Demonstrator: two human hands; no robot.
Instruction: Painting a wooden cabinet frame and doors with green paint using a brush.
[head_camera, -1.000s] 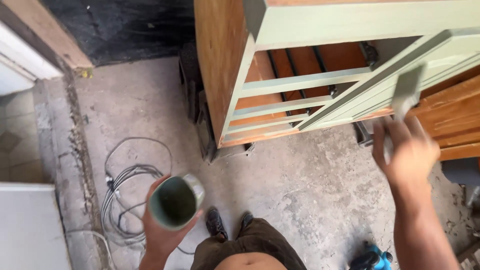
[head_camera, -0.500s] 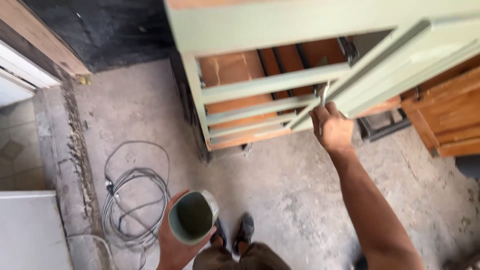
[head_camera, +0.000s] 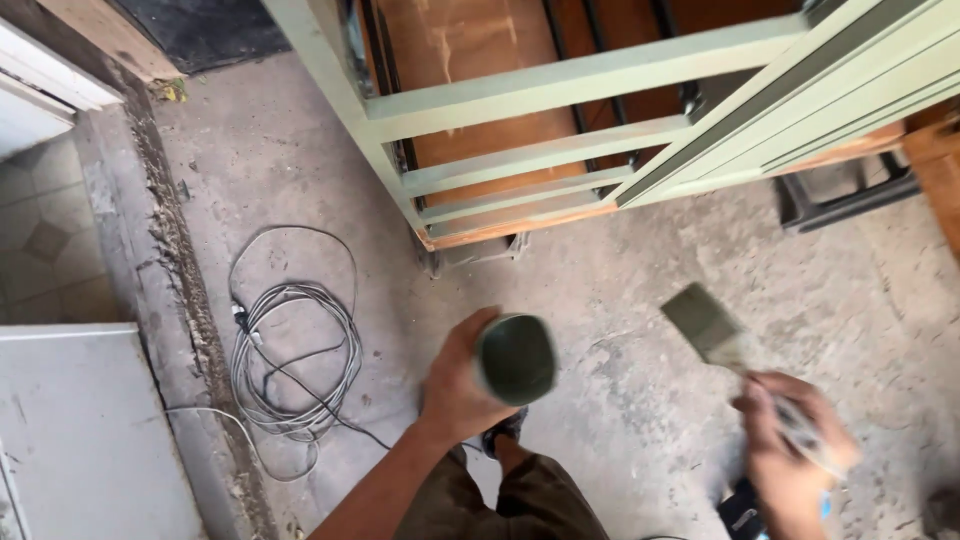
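Our left hand (head_camera: 455, 385) grips the paint cup (head_camera: 515, 358); our right hand (head_camera: 790, 450) clasps the brush (head_camera: 715, 330) at three o'clock; we should dip lightly.

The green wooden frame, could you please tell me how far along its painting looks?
Done: the frame rails in view are coated pale green. In hand: the left hand holds a paint cup, and the right hand holds a green-tipped brush, off the frame. Left: brown panels behind look unpainted; other sides are hidden.

Left hand (head_camera: 455, 385) curled closed, forearm angled up from below; right hand (head_camera: 790, 450) fisted, blurred, low at right.
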